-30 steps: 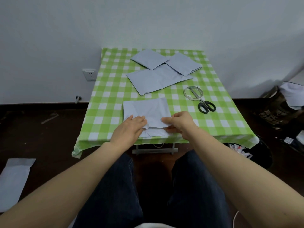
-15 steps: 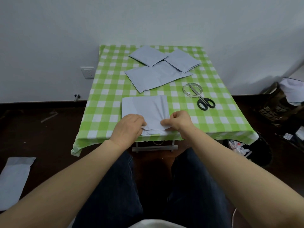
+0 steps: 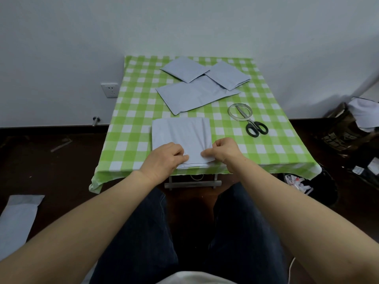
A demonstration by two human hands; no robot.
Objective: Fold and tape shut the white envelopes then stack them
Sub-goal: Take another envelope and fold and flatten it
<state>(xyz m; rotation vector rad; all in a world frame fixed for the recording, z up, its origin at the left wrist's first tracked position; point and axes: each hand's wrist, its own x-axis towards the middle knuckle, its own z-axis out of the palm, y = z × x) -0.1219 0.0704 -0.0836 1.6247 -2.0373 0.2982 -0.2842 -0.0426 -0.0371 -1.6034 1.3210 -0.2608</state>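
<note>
left hand (image 3: 164, 158) curled tighter | with right hand (image 3: 224, 150) pinches envelope (image 3: 180, 133) | scissors (image 3: 256, 128), tape (image 3: 231, 114) nearby

Green-checked tablecloth (image 3: 131, 128), white envelopes (image 3: 180, 134)

Near edge of envelope (image 3: 180, 134) partly under left hand (image 3: 164, 158) and right hand (image 3: 223, 150); floor envelope (image 3: 18, 220) partly off-frame
</note>
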